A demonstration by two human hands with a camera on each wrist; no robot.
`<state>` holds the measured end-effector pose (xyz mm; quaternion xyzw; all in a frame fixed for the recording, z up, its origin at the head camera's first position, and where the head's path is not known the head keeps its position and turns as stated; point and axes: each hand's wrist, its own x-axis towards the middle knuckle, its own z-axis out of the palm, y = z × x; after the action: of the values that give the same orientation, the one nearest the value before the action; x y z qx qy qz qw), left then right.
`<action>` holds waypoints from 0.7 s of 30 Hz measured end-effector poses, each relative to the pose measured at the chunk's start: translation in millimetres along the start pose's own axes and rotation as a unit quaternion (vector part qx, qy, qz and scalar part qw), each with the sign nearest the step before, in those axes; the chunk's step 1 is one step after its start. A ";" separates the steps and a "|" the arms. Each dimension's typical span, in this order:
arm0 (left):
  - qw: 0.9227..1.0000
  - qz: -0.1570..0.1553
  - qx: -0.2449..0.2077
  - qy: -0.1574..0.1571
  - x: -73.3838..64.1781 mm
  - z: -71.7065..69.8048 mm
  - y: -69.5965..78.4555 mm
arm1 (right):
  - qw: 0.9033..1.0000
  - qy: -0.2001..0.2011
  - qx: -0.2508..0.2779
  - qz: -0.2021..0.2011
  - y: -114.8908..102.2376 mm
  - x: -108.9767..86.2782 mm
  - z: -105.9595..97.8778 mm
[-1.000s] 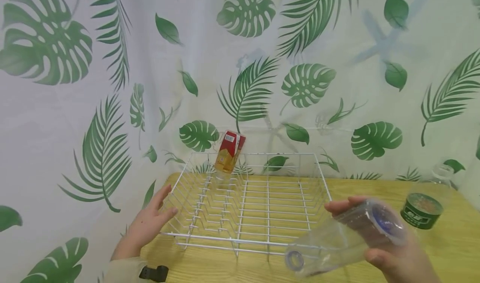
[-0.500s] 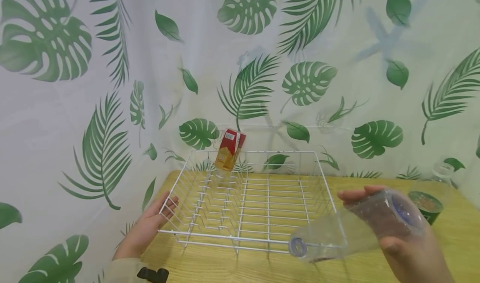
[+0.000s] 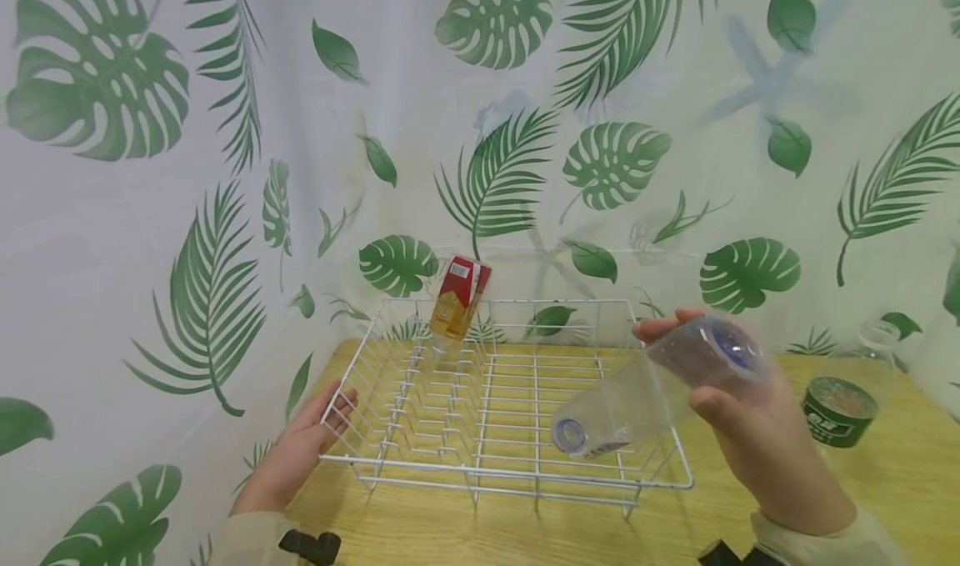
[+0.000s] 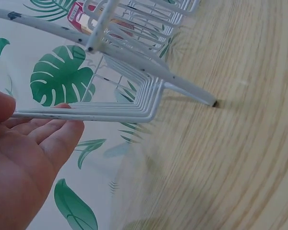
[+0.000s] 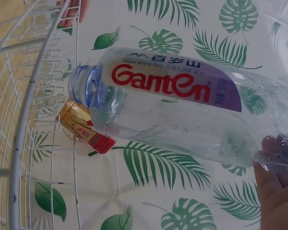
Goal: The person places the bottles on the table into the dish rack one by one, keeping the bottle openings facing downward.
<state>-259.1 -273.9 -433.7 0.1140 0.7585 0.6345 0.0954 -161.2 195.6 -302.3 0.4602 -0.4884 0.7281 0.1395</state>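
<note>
My right hand [image 3: 757,416] grips a clear plastic water bottle [image 5: 173,96] by its base end, fingers and thumb around it. The bottle tilts over the right part of the white wire dish rack [image 3: 536,399], its uncapped blue-tinted mouth pointing down and left; no liquid shows inside. A white, red and purple label faces the right wrist view. At the rack's left side, my left hand [image 3: 311,437] holds the side wires, thumb on one side and fingers [image 4: 62,139] on the other. A red and yellow drink carton [image 3: 459,299] leans at the rack's back left.
A clear bottle with a green label [image 3: 840,412] stands on the wooden table [image 3: 420,533] to the right of the rack. Behind and at the left hangs a white curtain [image 3: 480,91] printed with green leaves.
My right hand has carried the bottle back and left, over the rack. The left hand has gone from beside the rack's left wires to holding them.
</note>
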 end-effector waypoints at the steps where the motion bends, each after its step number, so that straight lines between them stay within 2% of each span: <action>1: 1.000 0.000 0.000 0.000 0.4 0.1 -0.2 | 1.000 0.000 -0.006 -0.001 1.9 2.9 0.5; 6: 1.000 -0.005 -0.004 0.002 1.5 -0.4 -2.1 | 0.998 0.014 -0.049 0.023 8.1 18.0 5.4; 11: 1.000 -0.015 -0.010 0.007 3.0 -0.6 -4.6 | 0.992 0.030 -0.111 0.053 15.2 33.1 12.5; 21: 0.999 -0.015 -0.035 -0.006 3.7 -1.4 -2.9 | 0.970 0.047 -0.204 0.123 38.4 60.8 23.6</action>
<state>-263.3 -274.6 -436.3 0.1028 0.7367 0.6586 0.1136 -206.4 142.2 -273.3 0.3238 -0.6724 0.6456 0.1622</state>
